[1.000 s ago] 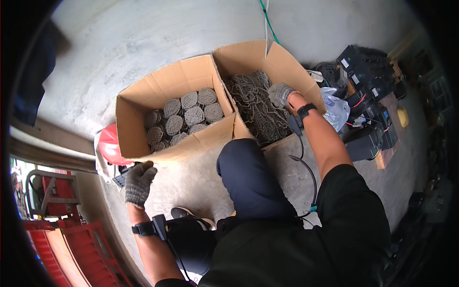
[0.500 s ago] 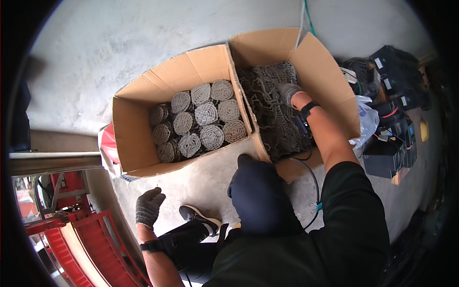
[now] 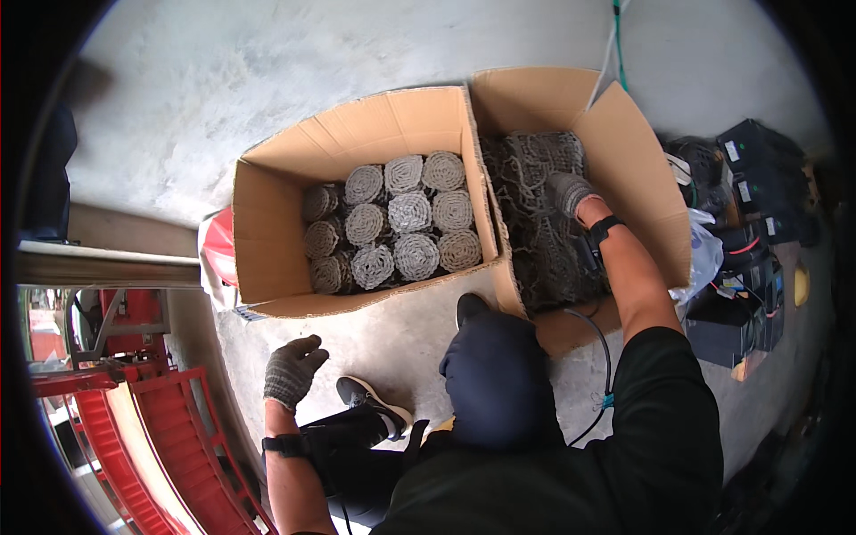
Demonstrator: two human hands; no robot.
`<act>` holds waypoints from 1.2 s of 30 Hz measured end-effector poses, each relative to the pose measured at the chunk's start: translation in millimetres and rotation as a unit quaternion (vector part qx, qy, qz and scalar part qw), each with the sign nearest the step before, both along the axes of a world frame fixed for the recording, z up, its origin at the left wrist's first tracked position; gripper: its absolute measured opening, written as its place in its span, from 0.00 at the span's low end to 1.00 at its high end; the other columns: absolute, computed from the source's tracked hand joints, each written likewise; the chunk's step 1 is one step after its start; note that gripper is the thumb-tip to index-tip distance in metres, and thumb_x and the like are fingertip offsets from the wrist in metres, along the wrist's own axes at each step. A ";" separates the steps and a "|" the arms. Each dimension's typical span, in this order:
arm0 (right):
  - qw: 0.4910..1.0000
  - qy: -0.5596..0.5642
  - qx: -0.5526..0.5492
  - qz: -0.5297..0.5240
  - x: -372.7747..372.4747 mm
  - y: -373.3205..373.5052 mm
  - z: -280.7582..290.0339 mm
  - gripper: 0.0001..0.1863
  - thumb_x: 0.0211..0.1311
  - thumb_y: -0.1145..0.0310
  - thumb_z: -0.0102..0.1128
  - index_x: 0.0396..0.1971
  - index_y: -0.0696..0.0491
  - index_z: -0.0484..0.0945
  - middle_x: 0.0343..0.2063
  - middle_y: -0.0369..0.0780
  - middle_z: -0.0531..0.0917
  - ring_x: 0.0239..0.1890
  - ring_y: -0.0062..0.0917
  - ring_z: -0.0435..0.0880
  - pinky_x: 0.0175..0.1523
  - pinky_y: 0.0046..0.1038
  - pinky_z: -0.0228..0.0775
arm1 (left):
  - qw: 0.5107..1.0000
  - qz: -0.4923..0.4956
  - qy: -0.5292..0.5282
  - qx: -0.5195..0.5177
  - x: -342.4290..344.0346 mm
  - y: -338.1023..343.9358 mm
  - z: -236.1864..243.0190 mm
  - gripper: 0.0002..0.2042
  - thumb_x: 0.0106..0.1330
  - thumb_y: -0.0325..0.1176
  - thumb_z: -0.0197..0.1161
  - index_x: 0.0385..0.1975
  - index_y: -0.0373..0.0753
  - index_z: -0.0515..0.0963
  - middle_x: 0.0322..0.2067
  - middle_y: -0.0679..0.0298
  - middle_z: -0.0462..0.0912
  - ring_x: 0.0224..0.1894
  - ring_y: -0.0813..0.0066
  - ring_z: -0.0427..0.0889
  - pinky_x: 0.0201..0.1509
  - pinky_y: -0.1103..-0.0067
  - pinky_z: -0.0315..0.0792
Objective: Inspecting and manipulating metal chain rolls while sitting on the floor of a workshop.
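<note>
A cardboard box (image 3: pixel 267 232) holds several grey rolls (image 3: pixel 410 210), coiled and standing in rows. Beside it on the right, a second open box (image 3: pixel 637 169) contains loose dark-grey knotted, mesh-like material (image 3: pixel 526 241). My right hand (image 3: pixel 571 192), in a grey knit glove, reaches into that box and touches the material; whether its fingers grip any is unclear. My left hand (image 3: pixel 294 370), gloved the same way, hangs above the concrete floor below the left box, fingers loosely bent and apart, holding nothing.
Black battery-like cases (image 3: pixel 753 152) with cables and a plastic bag (image 3: pixel 698 254) are at the right. A red-and-white object (image 3: pixel 218 250) lies behind the left box, against the wall (image 3: pixel 241 71). A red metal frame (image 3: pixel 169 428) stands lower left. My knee and feet are below the boxes.
My view has shifted, so the boxes sit further right in it. My right hand has moved inward onto the grey material; my left hand hangs lower relative to the boxes, fingers still loosely bent.
</note>
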State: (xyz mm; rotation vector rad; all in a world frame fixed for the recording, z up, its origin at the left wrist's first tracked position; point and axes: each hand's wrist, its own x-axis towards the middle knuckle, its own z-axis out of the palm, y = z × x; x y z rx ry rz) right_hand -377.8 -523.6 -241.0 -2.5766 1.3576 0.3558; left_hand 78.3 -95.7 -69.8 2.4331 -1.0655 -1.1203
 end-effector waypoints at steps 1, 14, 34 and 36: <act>1.000 0.002 -0.004 -0.006 -4.8 1.0 4.3 0.12 0.57 0.69 0.55 0.36 0.56 0.85 0.38 0.52 0.84 0.43 0.46 0.85 0.47 0.42 0.76 | 1.000 -0.006 0.002 -0.004 1.7 2.7 -1.8 0.21 0.60 0.39 0.69 0.50 0.33 0.80 0.46 0.49 0.85 0.50 0.61 0.84 0.56 0.72 0.75; 0.989 -0.020 -0.011 -0.149 -73.0 19.4 50.5 0.28 0.55 0.60 0.68 0.57 0.50 0.76 0.55 0.47 0.79 0.57 0.44 0.77 0.62 0.40 0.68 | 0.997 -0.043 -0.051 -0.030 9.2 20.0 -6.1 0.20 0.60 0.38 0.69 0.48 0.32 0.81 0.45 0.50 0.85 0.48 0.63 0.84 0.54 0.73 0.76; 0.992 0.103 0.072 0.015 18.7 -1.0 -6.1 0.17 0.54 0.71 0.60 0.45 0.56 0.83 0.47 0.51 0.83 0.50 0.45 0.83 0.53 0.40 0.75 | 0.996 -0.059 -0.056 0.031 -4.7 -2.8 -24.6 0.22 0.58 0.40 0.70 0.50 0.36 0.81 0.45 0.52 0.85 0.46 0.61 0.85 0.52 0.71 0.77; 0.995 0.088 0.055 0.013 17.5 3.1 -16.2 0.16 0.53 0.70 0.61 0.44 0.56 0.83 0.45 0.51 0.83 0.49 0.45 0.83 0.52 0.40 0.76 | 0.996 -0.062 -0.057 0.031 -8.9 -7.2 -20.4 0.22 0.58 0.40 0.70 0.50 0.36 0.81 0.45 0.52 0.85 0.46 0.61 0.85 0.53 0.71 0.77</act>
